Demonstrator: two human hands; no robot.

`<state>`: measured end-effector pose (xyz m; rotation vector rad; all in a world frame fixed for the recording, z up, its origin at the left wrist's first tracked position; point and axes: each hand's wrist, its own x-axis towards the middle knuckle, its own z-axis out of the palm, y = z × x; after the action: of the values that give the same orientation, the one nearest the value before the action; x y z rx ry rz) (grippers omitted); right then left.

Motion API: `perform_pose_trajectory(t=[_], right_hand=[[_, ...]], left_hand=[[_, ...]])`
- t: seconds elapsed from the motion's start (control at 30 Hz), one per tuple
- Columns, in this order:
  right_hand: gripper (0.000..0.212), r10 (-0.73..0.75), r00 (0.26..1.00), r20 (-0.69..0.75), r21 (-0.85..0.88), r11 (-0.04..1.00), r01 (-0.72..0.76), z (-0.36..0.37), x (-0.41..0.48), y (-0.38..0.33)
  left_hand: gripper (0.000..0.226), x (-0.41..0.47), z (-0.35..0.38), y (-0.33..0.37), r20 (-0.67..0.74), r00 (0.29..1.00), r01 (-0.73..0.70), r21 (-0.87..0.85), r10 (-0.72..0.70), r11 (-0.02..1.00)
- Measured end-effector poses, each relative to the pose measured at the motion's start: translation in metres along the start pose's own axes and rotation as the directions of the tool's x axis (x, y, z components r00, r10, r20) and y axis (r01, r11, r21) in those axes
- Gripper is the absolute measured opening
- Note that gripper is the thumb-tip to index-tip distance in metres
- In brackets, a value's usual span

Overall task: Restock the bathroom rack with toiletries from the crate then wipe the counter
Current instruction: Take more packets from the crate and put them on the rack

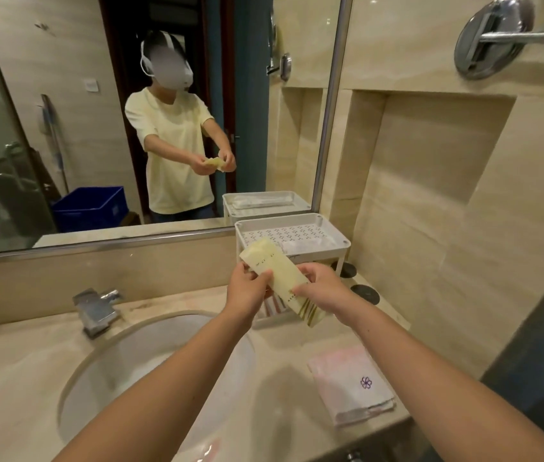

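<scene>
We stretch both bare forearms forward from the lower edge of view, drawing together over the back of the counter [283, 378], towards its right end. Our left hand [246, 292] shows its back to us, with fingers curled onto the left side of a pale yellow packet [275, 270]. Our right hand [321, 288] grips the same packet lower down on its right side, with the thumb laid across the face. The two hands sit near each other at about the same height, wrists roughly straight.
</scene>
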<state>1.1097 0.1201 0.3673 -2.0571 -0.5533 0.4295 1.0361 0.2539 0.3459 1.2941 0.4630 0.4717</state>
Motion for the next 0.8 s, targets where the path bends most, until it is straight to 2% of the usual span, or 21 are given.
perform_pose_trajectory(t=[0.1, 0.27, 0.5, 0.8], right_hand=[[0.042, -0.019, 1.0, 0.009, -0.035, 0.999, 0.019, -0.011, 0.028, -0.004], [0.042, -0.097, 0.994, 0.053, -0.185, 0.977, 0.106, -0.037, 0.083, -0.008], [0.038, -0.196, 0.971, 0.138, -0.404, 0.884, 0.236, -0.07, 0.178, -0.015], [0.051, -0.175, 0.964, 0.2, -0.542, 0.8, 0.257, -0.074, 0.273, 0.002]], left_hand=[[0.049, 0.029, 0.006, 0.009, -0.021, 0.999, -0.049, 0.025, 0.05, 0.998], [0.076, 0.078, 0.012, 0.019, -0.071, 0.986, -0.131, 0.228, 0.151, 0.965], [0.075, 0.15, 0.029, 0.022, -0.093, 0.962, -0.188, 0.457, 0.257, 0.869], [0.076, 0.223, 0.042, -0.003, -0.104, 0.957, -0.11, 0.732, 0.27, 0.672]])
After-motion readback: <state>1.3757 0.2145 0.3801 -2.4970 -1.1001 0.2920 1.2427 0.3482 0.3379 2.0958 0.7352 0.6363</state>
